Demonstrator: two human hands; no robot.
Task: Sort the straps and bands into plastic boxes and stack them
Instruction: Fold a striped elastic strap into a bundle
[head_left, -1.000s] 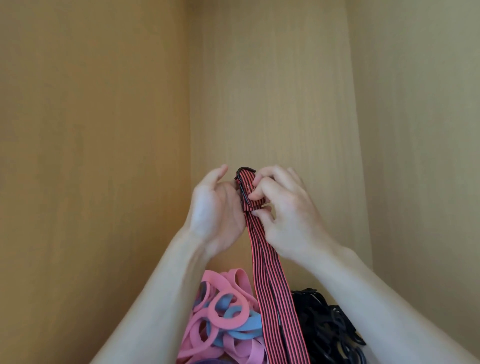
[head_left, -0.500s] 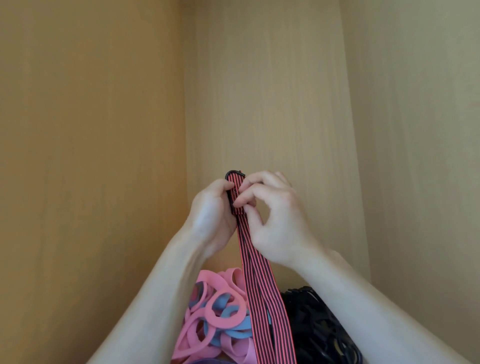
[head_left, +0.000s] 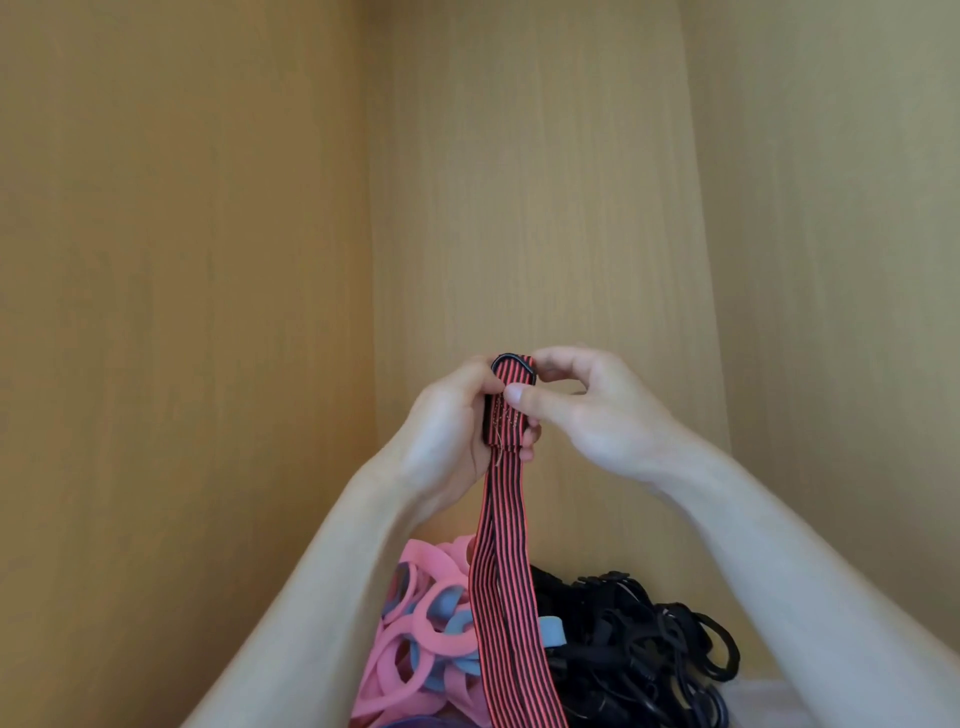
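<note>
head cam | only view | faces forward, slightly down, into wooden corner (head_left: 367, 208) | close range

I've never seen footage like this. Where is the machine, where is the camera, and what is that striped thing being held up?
There is no machine here: these are a person's two bare hands, filmed by one wide-angle camera worn on the head, looking forward and down. The left hand grips the red-and-black striped strap just below its top, fingers curled round it. The right hand pinches the strap's top end, by a black ring, between thumb and forefinger. The strap hangs down from there. Below lie a heap of pink and blue bands and, to its right, a heap of black bands. Behind are plain wooden panels.
</note>
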